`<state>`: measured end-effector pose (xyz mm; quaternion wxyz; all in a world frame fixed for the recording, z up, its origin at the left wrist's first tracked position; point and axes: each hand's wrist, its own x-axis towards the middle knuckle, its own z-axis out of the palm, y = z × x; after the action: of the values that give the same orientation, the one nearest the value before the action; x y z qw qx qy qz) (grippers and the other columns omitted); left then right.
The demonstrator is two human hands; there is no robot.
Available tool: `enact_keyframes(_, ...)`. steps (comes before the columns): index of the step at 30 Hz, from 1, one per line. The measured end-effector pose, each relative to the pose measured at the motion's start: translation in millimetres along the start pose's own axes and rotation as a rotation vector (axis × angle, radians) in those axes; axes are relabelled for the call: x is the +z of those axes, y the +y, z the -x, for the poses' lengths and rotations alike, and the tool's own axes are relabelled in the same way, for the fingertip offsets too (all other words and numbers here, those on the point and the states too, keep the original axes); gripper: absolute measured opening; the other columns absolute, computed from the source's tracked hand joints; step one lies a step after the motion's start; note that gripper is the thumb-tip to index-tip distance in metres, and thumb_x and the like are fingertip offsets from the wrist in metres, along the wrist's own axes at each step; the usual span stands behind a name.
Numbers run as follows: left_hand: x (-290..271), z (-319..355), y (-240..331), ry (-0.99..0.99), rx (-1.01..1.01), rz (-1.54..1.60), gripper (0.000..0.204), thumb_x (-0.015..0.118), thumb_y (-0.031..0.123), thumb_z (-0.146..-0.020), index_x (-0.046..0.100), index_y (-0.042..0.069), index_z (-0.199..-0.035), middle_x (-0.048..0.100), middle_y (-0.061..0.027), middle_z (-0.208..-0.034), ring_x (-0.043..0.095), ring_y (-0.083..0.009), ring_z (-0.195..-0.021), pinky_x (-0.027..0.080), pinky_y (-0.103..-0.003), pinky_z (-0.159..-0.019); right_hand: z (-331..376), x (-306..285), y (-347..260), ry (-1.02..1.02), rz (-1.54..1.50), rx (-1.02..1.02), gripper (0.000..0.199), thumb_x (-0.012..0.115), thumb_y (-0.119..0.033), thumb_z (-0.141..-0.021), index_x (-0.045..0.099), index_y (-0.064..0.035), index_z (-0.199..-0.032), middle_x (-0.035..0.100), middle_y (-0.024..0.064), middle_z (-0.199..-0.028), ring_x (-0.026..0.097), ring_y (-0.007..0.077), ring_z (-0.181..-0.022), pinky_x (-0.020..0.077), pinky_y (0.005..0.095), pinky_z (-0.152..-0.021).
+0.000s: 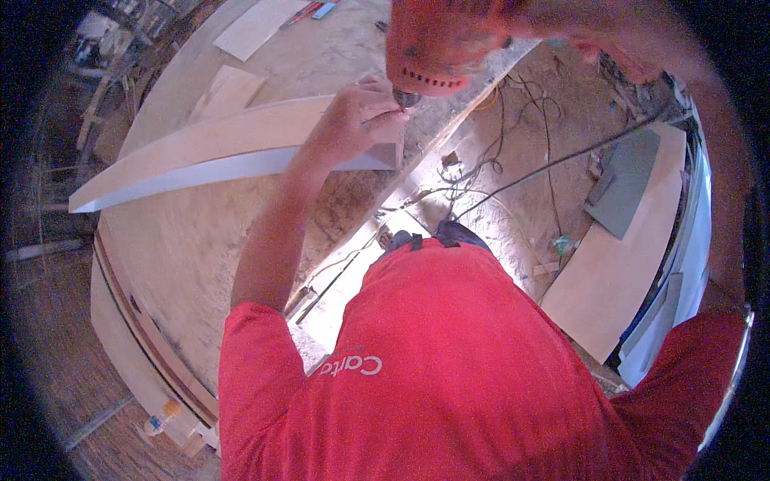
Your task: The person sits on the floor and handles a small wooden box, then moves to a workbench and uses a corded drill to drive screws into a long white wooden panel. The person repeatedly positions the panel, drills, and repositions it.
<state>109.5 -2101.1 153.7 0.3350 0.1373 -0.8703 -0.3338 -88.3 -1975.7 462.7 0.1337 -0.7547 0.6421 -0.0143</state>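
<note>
An orange-red power drill (433, 52) is at the top centre, its dark chuck (407, 99) tilted down. My right hand (573, 24) is closed around its rear part, blurred and partly cut off by the top edge. My left hand (361, 116) is just left of the chuck, its fingertips pinched together close to the tip. Whatever they grip is too small to make out. Under this hand lies the right end of a long, pale board assembly (233, 132) with a white lower side (216, 176).
The assembly rests on a wide, dusty worktable (192, 248). Pale offcuts (228, 92) and a flat panel (257, 28) lie on its far part. Cables (497, 152) tangle across the floor at right. Large sheets (618, 264) and a grey-green piece (630, 184) lie at the right.
</note>
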Motion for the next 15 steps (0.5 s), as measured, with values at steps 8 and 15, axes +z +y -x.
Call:
enact_keyframes(8,10,11,-12,0.018,-0.089,0.003,0.016,0.073,0.011,-0.087,0.078,-0.001,-0.097,0.072,-0.014,-0.086,0.068,-0.0284,-0.085,0.054,-0.038,-0.079,-23,-2,-2,-0.147,-0.264,0.179,0.061,0.078,-0.02,-0.084,0.058,0.003,-0.136,0.069,0.0073,-0.083,0.065,0.0146,-0.065,0.0555,0.0277,-0.058)
enact_keyframes(15,10,15,-12,-0.029,-0.17,0.058,0.013,0.075,0.008,-0.088,0.078,-0.001,-0.097,0.073,-0.0138,-0.087,0.07,-0.0244,-0.086,0.055,-0.036,-0.078,-26,3,8,-0.152,-0.261,0.004,0.062,0.078,-0.016,-0.086,0.055,0.0072,-0.138,0.071,0.012,-0.09,0.066,0.0153,-0.066,0.0583,0.0281,-0.061)
